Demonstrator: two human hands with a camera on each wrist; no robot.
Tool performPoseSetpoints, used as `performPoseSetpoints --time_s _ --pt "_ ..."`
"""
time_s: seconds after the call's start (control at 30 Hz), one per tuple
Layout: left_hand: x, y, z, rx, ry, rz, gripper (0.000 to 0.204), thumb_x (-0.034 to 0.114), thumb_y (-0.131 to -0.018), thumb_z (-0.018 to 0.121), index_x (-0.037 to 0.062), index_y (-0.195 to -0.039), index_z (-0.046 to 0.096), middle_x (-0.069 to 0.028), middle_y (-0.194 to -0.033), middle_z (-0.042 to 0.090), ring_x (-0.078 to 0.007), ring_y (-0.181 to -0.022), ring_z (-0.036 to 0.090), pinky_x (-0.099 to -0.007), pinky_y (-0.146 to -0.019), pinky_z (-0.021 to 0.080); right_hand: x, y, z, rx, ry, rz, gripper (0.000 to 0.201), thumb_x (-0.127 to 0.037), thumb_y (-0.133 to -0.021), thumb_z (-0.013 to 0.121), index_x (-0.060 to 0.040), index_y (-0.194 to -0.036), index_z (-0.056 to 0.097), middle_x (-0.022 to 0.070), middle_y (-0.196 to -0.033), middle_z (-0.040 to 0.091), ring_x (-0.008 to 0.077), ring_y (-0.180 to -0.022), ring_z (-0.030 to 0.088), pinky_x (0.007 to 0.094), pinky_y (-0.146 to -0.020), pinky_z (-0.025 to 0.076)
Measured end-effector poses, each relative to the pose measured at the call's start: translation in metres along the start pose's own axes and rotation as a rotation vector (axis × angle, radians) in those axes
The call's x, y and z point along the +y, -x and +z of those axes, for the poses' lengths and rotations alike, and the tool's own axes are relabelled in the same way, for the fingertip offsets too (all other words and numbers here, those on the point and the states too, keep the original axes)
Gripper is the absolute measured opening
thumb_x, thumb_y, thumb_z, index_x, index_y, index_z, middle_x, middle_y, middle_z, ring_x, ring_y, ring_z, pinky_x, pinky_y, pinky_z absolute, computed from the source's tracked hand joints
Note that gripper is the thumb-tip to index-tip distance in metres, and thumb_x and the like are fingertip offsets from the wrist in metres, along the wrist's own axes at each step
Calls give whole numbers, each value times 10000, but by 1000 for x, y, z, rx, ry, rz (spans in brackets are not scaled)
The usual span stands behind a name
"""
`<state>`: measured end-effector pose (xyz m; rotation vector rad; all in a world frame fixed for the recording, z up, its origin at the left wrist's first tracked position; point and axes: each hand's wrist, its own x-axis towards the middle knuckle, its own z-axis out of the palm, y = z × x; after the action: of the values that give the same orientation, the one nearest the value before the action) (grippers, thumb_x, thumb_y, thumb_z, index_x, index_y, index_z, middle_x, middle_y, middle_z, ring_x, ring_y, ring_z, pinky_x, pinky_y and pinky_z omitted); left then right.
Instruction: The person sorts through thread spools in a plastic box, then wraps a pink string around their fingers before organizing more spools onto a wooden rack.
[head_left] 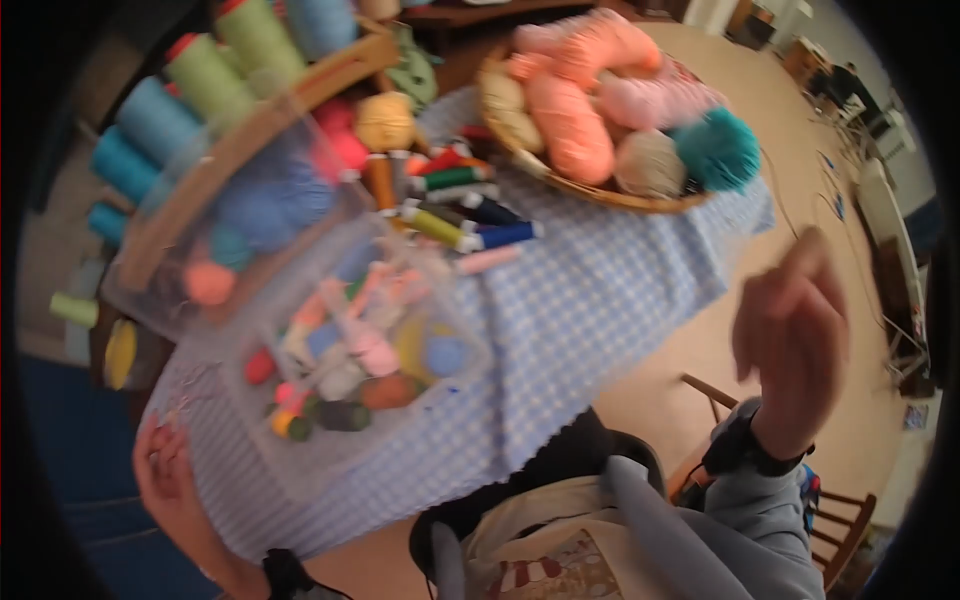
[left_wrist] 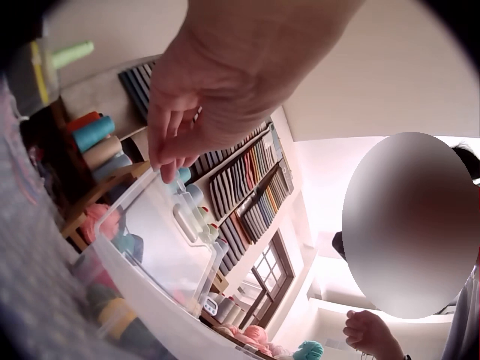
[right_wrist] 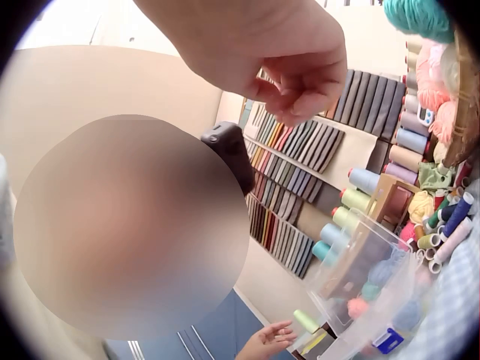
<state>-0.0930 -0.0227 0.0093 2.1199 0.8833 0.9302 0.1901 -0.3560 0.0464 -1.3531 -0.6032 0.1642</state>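
At the table's left edge, my left hand [head_left: 170,470] is beside the clear plastic box [head_left: 300,475], its fingers loosely bent and nothing visible in them. The left wrist view shows this hand [left_wrist: 217,90] with its fingers pointing down, in front of the box's raised lid [left_wrist: 161,232]. My right hand [head_left: 795,345] is raised to the right of the table, blurred. Seen from the right wrist, that hand [right_wrist: 289,71] has curled fingers, with nothing visible held. Inside the box lie small yarn balls and pink skeins [head_left: 370,350].
Loose thread spools [head_left: 430,225] lie behind the box on the checked cloth [head_left: 560,310]. A wicker basket [head_left: 640,203] of yarn stands at the back. Large cones [head_left: 210,80] line a wooden rack [head_left: 240,150] at the left. A wooden chair [head_left: 845,540] is at lower right.
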Motion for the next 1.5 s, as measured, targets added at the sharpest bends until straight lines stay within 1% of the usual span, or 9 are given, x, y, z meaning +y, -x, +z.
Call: performPoseSetpoints --time_s 0.07,0.13,0.23,0.33,0.7,0.87,1.13,1.43,1.5 --pt "-4 2 -8 -11 -20 10 392 -26 -825 516 -31 -1209 443 -112 -1058 497 -154 -962 531 -245 -870 386 3 -25 18 -238 196 177 172 -103 -872 401 19 -848 520 15 -671 485 61 -560 493 184 -509 359" --pt "-7 7 -18 -2 -52 3 381 -65 -795 528 -35 -1170 472 -118 -986 536 -159 -899 559 -254 -833 422 21 -44 33 -414 435 190 114 -103 -851 470 0 -864 515 46 -687 528 133 -586 535 236 -528 398" --pt "-13 14 -31 39 -80 -100 354 -66 -780 544 -38 -1131 501 -110 -969 540 -158 -882 570 -254 -823 432 56 -54 41 -406 990 -409 214 -112 -747 601 -17 -909 497 125 -820 534 292 -783 540 383 -645 450" --pt "-19 21 -40 52 -90 -148 351 -64 -773 556 -28 -1120 514 -108 -957 548 -151 -872 578 -246 -817 431 75 -49 40 -526 1144 -367 241 -118 -726 615 -30 -913 492 111 -845 497 276 -840 527 375 -661 462" --pt "-3 17 -10 7 21 -184 336 -52 -771 576 -23 -1102 525 -106 -952 563 -138 -850 595 -228 -779 453 102 -77 79 -499 1146 -543 415 -146 -652 679 -51 -1009 491 105 -942 481 276 -883 517 382 -668 471" --pt "5 13 3 -55 43 -157 323 -58 -772 570 -26 -1091 524 -111 -946 566 -143 -848 603 -234 -772 461 134 -87 89 -608 1239 -369 701 -117 -583 682 -100 -1236 425 179 -1131 427 338 -990 494 357 -772 477" --pt "5 16 17 -103 124 -145 307 -74 -762 567 -30 -1065 538 -102 -926 573 -158 -843 611 -246 -763 467 133 -100 94 -645 1252 -375 627 -87 -566 675 -103 -1155 458 175 -1056 432 349 -908 531 378 -728 486" --pt "2 17 12 -122 87 -169 318 -72 -771 567 -25 -1083 526 -66 -915 560 -122 -851 583 -214 -782 452 115 -109 79 -549 1050 -319 422 5 -688 571 -88 -1092 491 144 -985 467 343 -798 554 409 -693 454" --pt "2 17 11 -119 104 -173 315 -70 -773 567 -25 -1082 527 -65 -913 561 -121 -849 582 -213 -782 450 109 -110 80 -458 997 -435 348 9 -691 564 -65 -1023 492 164 -891 502 351 -722 561 412 -664 469"
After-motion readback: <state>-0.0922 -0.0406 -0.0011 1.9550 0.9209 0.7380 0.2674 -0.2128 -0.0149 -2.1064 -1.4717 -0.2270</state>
